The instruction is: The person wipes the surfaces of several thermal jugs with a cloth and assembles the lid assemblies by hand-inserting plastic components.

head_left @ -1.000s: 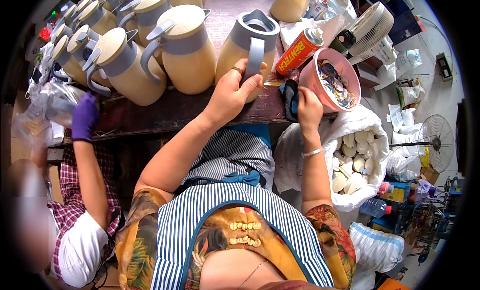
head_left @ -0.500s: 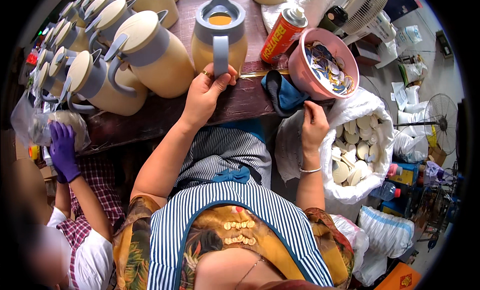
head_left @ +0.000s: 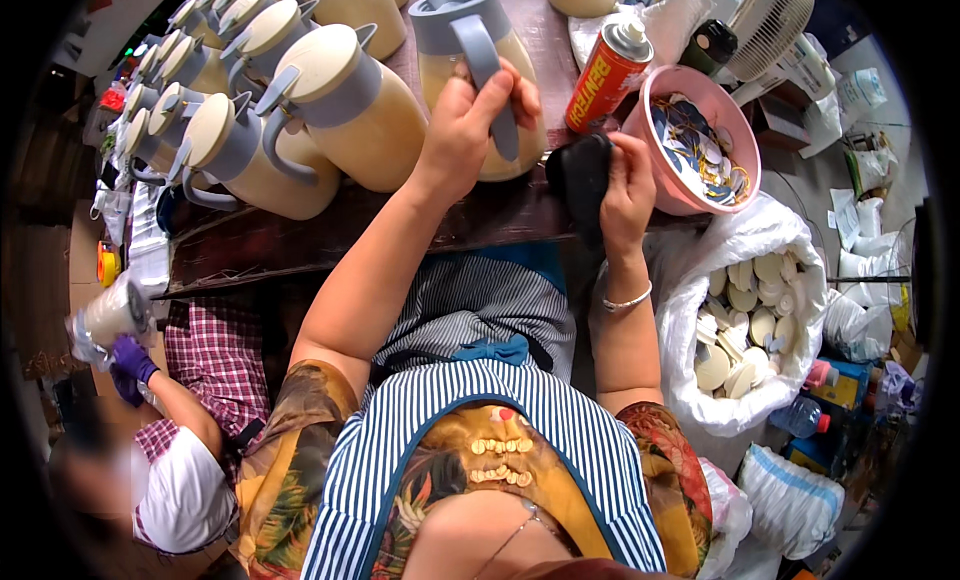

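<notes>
A cream jug (head_left: 480, 75) with a grey collar and handle stands near the front edge of the dark wooden table (head_left: 300, 245). My left hand (head_left: 475, 125) is closed around its grey handle. My right hand (head_left: 628, 185) grips a dark blue cloth (head_left: 580, 180) just right of the jug, at the table's edge. An orange spray can (head_left: 608, 75) stands right behind the cloth, beside a pink bowl (head_left: 745, 150) holding small flat pieces.
Several more cream jugs (head_left: 330, 110) crowd the table's left. A white sack (head_left: 750, 320) of cream lids sits at my right, a fan (head_left: 770, 15) behind it. On my left a person in a plaid shirt, purple glove (head_left: 130, 365), holds a wrapped jug (head_left: 105, 315).
My left hand has taken hold of the jug's handle. My right hand came up from the sack side to the table edge with the cloth. The neighbour's gloved hand has dropped lower.
</notes>
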{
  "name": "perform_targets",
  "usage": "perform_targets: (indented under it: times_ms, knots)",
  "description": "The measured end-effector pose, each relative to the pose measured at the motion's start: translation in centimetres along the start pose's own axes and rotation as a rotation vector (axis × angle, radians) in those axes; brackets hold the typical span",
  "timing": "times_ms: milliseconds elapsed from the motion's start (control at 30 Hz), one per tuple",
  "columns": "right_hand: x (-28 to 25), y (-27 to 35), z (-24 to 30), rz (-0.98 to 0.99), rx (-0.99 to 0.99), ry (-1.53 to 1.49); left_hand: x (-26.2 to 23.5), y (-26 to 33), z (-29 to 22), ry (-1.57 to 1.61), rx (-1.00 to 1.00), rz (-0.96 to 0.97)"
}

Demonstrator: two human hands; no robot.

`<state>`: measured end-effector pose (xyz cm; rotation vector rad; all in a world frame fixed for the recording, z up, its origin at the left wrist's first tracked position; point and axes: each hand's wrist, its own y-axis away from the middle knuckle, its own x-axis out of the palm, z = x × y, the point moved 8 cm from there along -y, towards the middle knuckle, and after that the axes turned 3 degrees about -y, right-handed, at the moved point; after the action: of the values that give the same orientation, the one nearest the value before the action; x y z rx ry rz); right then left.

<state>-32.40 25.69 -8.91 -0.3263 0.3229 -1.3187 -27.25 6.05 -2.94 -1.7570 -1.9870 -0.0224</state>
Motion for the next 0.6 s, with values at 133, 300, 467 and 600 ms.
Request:
perform_targets:
  times_ms: [133,300,467,600]
  knots:
    - [3.9,-1.4,-0.8,0.168,0.174,-0.088,-1.0,-2.5,-0.8,0.15,-0.007,-0.049]
    - [5.6,-2.0,2.3,0.55,-0.142,-0.153,-2.3,-3.1,-1.2,0.213,-0.021,-0.105]
    - [9.9,-3.8,0.5,0.335,0.087,-0.296,-1.6,-3.2,-1.1,0.219,-0.04,-0.157]
    - [10.7,-2.6,0.5,0.364,0.289,-0.447,-1.7,-3.0,-1.0,0.232,-0.025,-0.167]
